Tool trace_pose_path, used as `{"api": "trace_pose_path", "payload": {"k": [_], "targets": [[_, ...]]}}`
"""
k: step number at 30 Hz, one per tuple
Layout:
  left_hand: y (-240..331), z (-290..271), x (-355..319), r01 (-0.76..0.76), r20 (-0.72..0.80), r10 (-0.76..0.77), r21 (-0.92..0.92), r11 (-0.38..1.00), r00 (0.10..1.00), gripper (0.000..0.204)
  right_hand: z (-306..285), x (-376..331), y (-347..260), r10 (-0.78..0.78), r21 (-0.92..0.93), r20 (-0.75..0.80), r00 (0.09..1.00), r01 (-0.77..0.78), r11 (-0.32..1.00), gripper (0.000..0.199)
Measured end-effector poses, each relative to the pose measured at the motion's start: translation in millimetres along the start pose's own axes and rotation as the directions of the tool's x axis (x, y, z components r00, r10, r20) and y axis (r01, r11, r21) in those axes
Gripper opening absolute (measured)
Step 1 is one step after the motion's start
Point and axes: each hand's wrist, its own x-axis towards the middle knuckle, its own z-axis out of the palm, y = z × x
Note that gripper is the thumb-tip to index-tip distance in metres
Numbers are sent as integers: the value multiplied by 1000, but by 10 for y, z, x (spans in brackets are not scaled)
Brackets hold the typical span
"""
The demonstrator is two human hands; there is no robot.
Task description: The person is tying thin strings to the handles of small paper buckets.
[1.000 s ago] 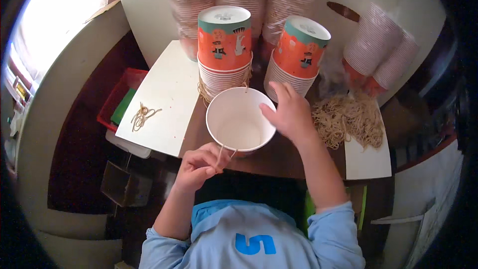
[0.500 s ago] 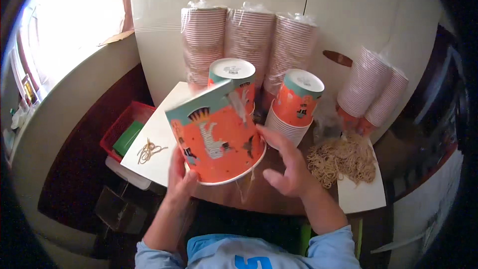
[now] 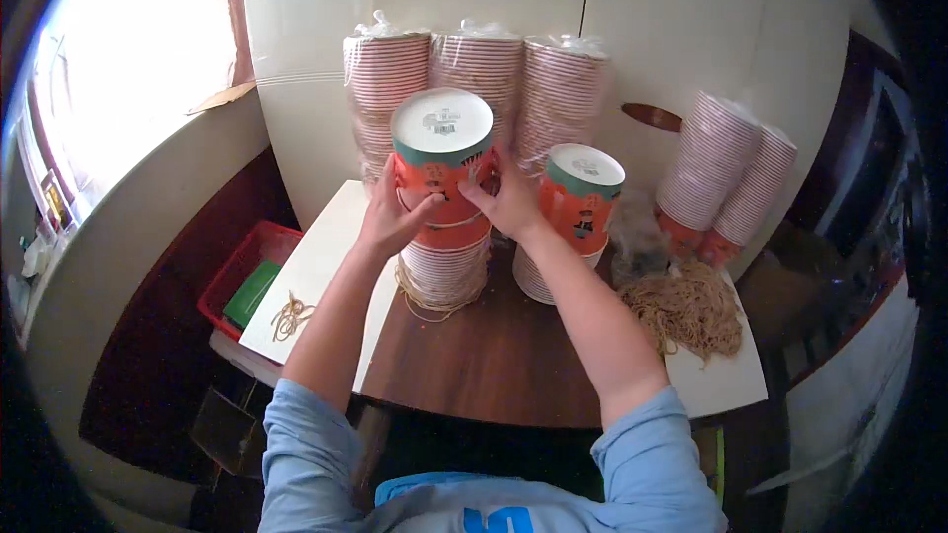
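Observation:
Both my hands grip an orange paper bucket point(image 3: 441, 153) with a green band and white base, turned upside down. My left hand point(image 3: 392, 215) wraps its left side, and my right hand point(image 3: 511, 199) holds its right side, both thumbs across the front. It sits over the top of a stack of nested paper buckets point(image 3: 446, 271); how far down it sits is partly hidden by my hands. Loops of tan string point(image 3: 439, 306) lie around the foot of that stack. To the right stands another inverted stack, topped by an orange bucket point(image 3: 583, 202).
Tall bagged bucket stacks point(image 3: 387, 89) line the back wall, with more bagged stacks point(image 3: 713, 163) at right. A tan string heap point(image 3: 691, 314) lies on the table's right side, a small string bundle point(image 3: 291, 319) at left. A red basket point(image 3: 222, 281) is beside the table.
The bucket, held tilted close to me before, is now upside down over the left stack. Both hands have reached forward with it, and my right hand has closed on its side.

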Motion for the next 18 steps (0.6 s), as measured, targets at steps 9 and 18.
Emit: {"api": "trace_pose_path", "payload": {"k": [9, 18], "targets": [[-186, 129, -344, 52, 40, -53, 11, 999, 998, 91, 185, -165, 141, 393, -208, 137, 909, -362, 909, 77], [-500, 319, -1154, -9, 91, -14, 253, 967, 996, 85, -287, -577, 91, -9, -587, -7, 1000, 3, 809, 54]]}}
